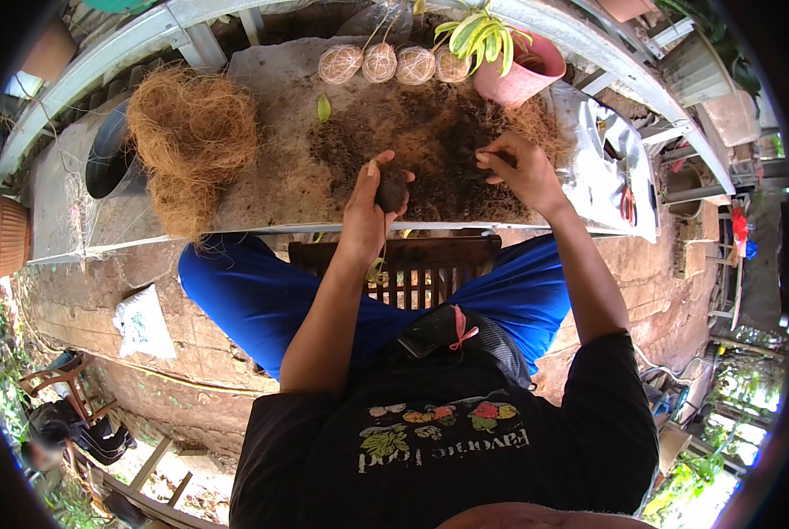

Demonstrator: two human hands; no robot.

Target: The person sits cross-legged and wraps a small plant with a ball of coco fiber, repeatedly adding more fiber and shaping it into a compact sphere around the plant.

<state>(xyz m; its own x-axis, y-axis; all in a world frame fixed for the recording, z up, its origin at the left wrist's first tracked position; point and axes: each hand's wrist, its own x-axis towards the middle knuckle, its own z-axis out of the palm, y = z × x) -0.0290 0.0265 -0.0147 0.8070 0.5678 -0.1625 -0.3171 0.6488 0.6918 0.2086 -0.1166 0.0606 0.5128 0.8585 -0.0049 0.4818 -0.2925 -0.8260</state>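
Note:
My left hand [370,208] is wrapped around a dark, rounded lump of soil [391,190] above the near edge of the worktable [282,165]. Below that hand hangs a thin stem with green leaves [376,270]; where it joins the lump is hidden. My right hand [525,173] hovers over the loose dark soil [444,149], thumb and fingers bent close together. Whether a pinch of material sits between its fingertips is too small to tell. Just beyond it lies brown coir fibre [543,129], beside a pink pot [518,76].
Four-like thread-wrapped balls [415,65] stand in a row at the back. A large coir heap [192,142] lies left, against a black pot [108,155]. Red-handled scissors [627,205] rest on white plastic sheeting [583,165]. Another person [53,430] is at lower left.

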